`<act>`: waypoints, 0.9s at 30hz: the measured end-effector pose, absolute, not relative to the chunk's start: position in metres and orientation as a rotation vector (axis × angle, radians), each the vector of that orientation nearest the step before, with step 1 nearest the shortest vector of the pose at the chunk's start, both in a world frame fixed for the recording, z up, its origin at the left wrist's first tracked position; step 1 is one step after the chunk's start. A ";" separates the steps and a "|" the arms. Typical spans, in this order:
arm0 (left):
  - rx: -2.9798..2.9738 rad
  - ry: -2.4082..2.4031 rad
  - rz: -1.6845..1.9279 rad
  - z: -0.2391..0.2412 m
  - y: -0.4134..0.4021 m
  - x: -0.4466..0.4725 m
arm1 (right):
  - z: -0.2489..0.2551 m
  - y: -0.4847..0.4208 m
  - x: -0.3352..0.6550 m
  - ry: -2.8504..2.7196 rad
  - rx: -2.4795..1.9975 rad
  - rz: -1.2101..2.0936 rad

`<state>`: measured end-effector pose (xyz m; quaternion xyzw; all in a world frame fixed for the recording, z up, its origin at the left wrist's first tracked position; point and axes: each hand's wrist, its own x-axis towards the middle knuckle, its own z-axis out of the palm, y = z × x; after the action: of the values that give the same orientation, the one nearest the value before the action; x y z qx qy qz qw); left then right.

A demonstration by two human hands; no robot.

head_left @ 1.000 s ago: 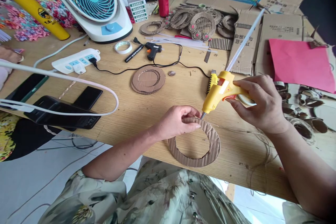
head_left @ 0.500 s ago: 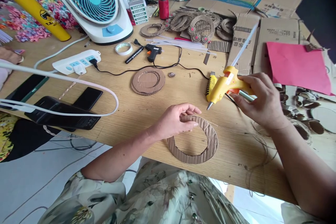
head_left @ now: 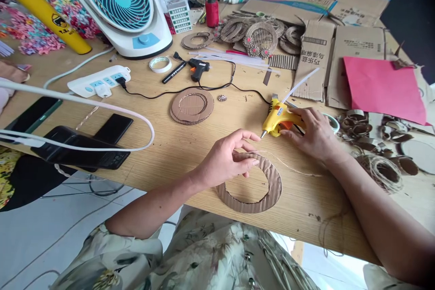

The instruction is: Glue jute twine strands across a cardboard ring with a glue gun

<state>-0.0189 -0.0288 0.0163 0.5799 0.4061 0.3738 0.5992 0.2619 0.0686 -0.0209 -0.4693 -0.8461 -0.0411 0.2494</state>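
Note:
My left hand point(head_left: 227, 159) pinches the upper left rim of a ribbed cardboard ring point(head_left: 249, 206) near the table's front edge. A thin strand of twine point(head_left: 288, 168) runs from beside those fingers toward the right; how its end is held is hidden. Low at the tabletop, my right hand point(head_left: 314, 133) is closed around the handle of a yellow hot glue gun point(head_left: 277, 118). Its nozzle points left, close to my left fingertips, and a clear glue stick point(head_left: 301, 85) juts from its back. A yellow utility knife is partly covered behind the gun.
Left of centre lies a round cardboard piece point(head_left: 192, 106). A black glue gun point(head_left: 199, 69) and its cord cross the middle. A fan point(head_left: 136, 13), power strip point(head_left: 98, 80) and phones stand left. Cardboard sheets point(head_left: 356, 63), a twine roll point(head_left: 380, 173) and scissors point(head_left: 331, 123) lie right.
My right hand has lowered the yellow glue gun toward the tabletop, moving slightly left. The ring has barely moved under my left hand, whose fingers have shifted a little.

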 end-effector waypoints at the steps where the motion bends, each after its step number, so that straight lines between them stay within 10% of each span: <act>1: 1.339 0.936 0.867 0.016 -0.029 -0.019 | -0.015 0.064 0.259 -2.293 -1.258 -0.127; 12: 1.314 0.948 0.865 0.016 -0.029 -0.016 | 0.029 0.002 0.212 -2.180 -1.053 1.341; 27: 1.305 1.041 0.828 0.017 -0.029 -0.016 | 0.039 0.001 0.208 -2.235 -0.912 0.974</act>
<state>-0.0160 -0.0294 0.0172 0.5622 0.4484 0.3568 0.5964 0.2078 0.0012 0.0390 -0.3377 -0.8277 0.3606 0.2661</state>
